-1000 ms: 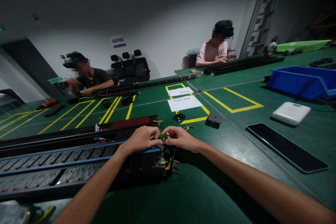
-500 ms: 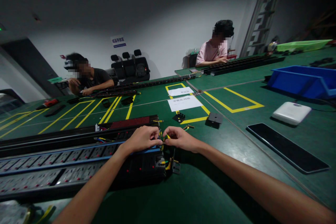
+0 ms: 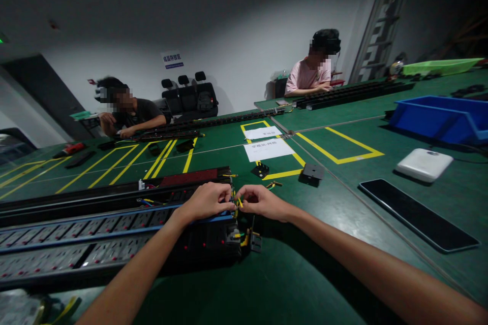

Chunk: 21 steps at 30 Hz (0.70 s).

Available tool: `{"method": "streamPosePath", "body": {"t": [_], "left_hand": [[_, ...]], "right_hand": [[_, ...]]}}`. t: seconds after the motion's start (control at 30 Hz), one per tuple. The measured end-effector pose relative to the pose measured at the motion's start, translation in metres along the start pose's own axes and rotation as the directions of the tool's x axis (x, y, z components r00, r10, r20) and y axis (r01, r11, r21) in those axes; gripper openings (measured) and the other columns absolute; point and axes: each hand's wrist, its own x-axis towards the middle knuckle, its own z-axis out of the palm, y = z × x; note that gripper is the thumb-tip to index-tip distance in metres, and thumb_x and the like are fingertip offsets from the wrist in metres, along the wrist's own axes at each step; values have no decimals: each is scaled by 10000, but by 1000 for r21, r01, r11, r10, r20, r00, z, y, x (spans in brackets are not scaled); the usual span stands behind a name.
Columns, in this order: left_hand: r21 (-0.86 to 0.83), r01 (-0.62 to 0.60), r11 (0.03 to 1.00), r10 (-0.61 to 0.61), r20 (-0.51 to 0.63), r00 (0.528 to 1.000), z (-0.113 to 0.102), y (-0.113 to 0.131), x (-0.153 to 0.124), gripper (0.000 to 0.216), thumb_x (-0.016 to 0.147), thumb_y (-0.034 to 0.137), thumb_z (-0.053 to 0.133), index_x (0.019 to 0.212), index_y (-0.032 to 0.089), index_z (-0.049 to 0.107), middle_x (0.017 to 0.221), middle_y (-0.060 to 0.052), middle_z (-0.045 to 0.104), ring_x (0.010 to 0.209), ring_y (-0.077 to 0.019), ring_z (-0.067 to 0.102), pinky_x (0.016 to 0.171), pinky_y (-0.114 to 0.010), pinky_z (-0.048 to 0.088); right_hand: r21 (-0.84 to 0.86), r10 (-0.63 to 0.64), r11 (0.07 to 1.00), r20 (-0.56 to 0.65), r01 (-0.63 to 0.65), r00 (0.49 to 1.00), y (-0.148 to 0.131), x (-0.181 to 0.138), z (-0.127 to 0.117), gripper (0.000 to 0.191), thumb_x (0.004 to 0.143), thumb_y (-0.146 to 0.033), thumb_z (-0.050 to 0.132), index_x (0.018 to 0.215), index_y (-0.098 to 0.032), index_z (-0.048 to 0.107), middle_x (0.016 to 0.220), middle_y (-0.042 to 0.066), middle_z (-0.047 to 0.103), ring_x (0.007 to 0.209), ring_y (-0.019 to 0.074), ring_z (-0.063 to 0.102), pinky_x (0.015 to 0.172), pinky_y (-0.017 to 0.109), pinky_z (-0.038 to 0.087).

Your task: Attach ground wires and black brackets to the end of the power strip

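Observation:
Long black power strips (image 3: 97, 227) with rows of sockets and small red parts lie side by side at the left of the table. My left hand (image 3: 208, 200) rests over the end of the middle strip, its thumb and fingers pinched together; what sits between them is hidden. Facing it, my right hand (image 3: 263, 203) pinches a short yellow wire (image 3: 240, 202) at that same strip end. The two hands' fingertips are close together. More yellow-and-green wire (image 3: 237, 236) and a small metal end piece (image 3: 255, 241) stick out from the nearest strip's end.
Beyond my hands lie a black bracket (image 3: 261, 169), a dark square cover (image 3: 311, 174) and paper labels (image 3: 268, 150). Rightward are a black phone-like slab (image 3: 417, 214), a white box (image 3: 424, 164) and a blue bin (image 3: 438, 121). Two people (image 3: 142, 114) work across the table.
The yellow wire in my right fingers has swung from lying nearly level to pointing more steeply downward. My right fingertips shifted slightly; my left hand has stayed in place.

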Motion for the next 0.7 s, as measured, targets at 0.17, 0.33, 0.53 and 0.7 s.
{"method": "streamPosePath", "body": {"t": [0.17, 0.33, 0.53, 0.7], "left_hand": [[-2, -6, 1000, 6, -3, 1000, 0, 0, 0, 240, 853, 388, 753, 769, 200, 630, 713, 28, 627, 640, -138, 528, 594, -277, 260], [-1, -6, 1000, 6, -6, 1000, 0, 1, 0, 199, 848, 351, 741, 774, 199, 637, 714, 22, 634, 646, -141, 537, 597, -273, 260], [3, -9, 1000, 9, -5, 1000, 1, 0, 0, 238, 869, 392, 740, 783, 197, 633, 711, 23, 628, 640, -140, 528, 596, -275, 253], [1, -7, 1000, 7, -3, 1000, 0, 0, -1, 247, 866, 390, 746, 774, 198, 623, 716, 23, 628, 653, -143, 537, 602, -279, 258]], "right_hand": [[2, -8, 1000, 12, 8, 1000, -4, -2, 0, 365, 825, -463, 815, 1035, -185, 706, 761, -27, 600, 667, 129, 496, 613, 267, 361], [59, 24, 998, 7, -24, 1000, -5, 0, 3, 410, 745, -502, 880, 865, -180, 656, 745, -26, 618, 663, 127, 524, 643, 274, 392], [18, 24, 1000, -45, -23, 999, -10, 0, 4, 466, 753, -589, 859, 864, -171, 688, 708, -31, 600, 629, 121, 475, 605, 271, 348], [-15, -22, 1000, -97, 21, 995, -4, 1, 4, 451, 812, -591, 814, 947, -172, 716, 828, 22, 678, 724, 159, 562, 671, 297, 419]]}}
